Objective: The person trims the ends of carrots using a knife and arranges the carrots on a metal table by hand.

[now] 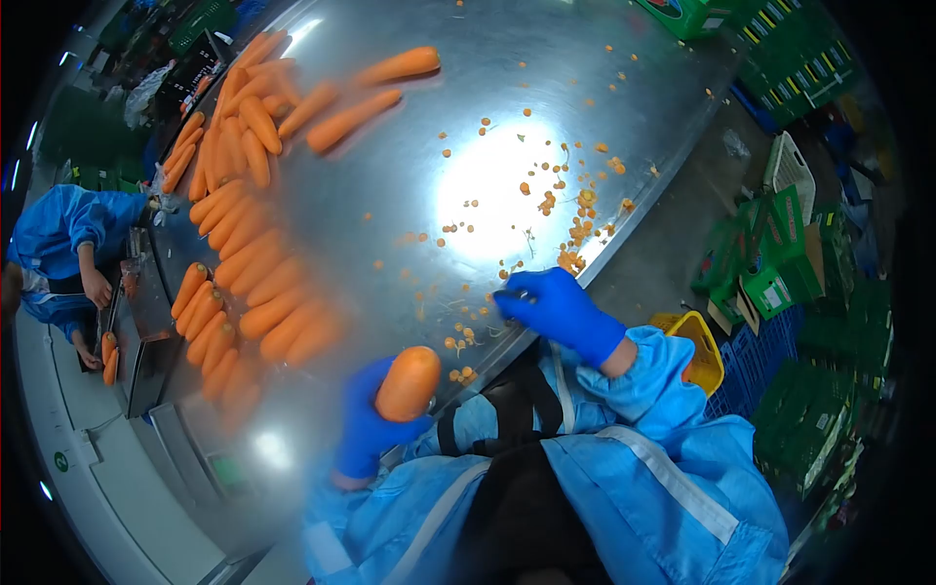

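Vegetable packhouse (carrots (252, 261), green crates (798, 60))

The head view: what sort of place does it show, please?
Probably a vegetable sorting or packing room. Many carrots lie on a large metal table, with small orange scraps on it too, and green boxes stand on the right side of the picture.

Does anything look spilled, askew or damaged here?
Yes, mildly: small orange scraps lie loose across the metal table, thickest along the edge near the right hand. They look messy against the carrots lined up at left. No damage to those carrots stands out, though some are blurred.
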`<state>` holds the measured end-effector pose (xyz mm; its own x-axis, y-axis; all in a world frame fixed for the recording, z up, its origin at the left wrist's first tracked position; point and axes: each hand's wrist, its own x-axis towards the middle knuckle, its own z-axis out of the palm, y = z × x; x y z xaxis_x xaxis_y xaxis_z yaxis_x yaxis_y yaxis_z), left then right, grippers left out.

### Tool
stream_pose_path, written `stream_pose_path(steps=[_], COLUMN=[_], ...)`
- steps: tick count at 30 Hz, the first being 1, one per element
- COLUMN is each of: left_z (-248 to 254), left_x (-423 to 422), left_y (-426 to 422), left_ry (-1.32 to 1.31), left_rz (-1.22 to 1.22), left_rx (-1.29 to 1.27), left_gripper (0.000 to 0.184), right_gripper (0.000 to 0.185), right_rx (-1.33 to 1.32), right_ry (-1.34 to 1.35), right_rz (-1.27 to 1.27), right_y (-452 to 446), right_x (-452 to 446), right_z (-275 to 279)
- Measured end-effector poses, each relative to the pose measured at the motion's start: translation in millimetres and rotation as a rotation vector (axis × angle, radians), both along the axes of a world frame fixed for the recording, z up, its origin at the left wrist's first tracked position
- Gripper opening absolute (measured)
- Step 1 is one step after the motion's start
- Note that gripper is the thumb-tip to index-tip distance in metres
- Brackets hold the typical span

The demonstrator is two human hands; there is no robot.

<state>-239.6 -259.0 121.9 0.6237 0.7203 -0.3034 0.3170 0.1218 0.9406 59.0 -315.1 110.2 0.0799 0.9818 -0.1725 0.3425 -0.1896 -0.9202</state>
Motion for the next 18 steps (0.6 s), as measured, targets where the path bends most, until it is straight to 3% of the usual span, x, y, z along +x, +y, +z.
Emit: stream_pose_path(steps=[2, 6, 9, 12, 13, 16, 18], left_z=[1, -18, -32, -46, -42, -22, -15], left_x=[1, -1, 4, 19, 25, 42, 42], left_y=[6, 6, 7, 8, 8, 10, 11], left_ry=[-0.015, -0.213, -0.583, -1.147, -1.166, -1.22, -1.179], left_rz=[0.032, 0.165, 0.245, 0.308, 0.412, 0.709, 0.767], left_rx=[-0.049, -0.072, -0.362, -0.829, -0.854, -0.931, -0.927], left_gripper=[0.078, 0.085, 0.087, 0.078, 0.075, 0.062, 0.062], right_gripper=[0.021, 0.026, 0.025, 0.021, 0.02, 0.019, 0.02], right_rx=[-0.241, -0.119, 0.076, 0.065, 0.067, 0.218, 0.249], right_ry=[0.093, 0.2, 0.251, -0.033, -0.156, -0.135, -0.158], right_rz=[-0.113, -0.134, -0.178, -0.15, -0.129, -0.121, -0.085], right_y=[-1, 17, 33, 34, 34, 22, 17], right_x=[9, -13, -19, -22, -23, -38, -42], right_z=[-51, -19, 2, 5, 7, 7, 3])
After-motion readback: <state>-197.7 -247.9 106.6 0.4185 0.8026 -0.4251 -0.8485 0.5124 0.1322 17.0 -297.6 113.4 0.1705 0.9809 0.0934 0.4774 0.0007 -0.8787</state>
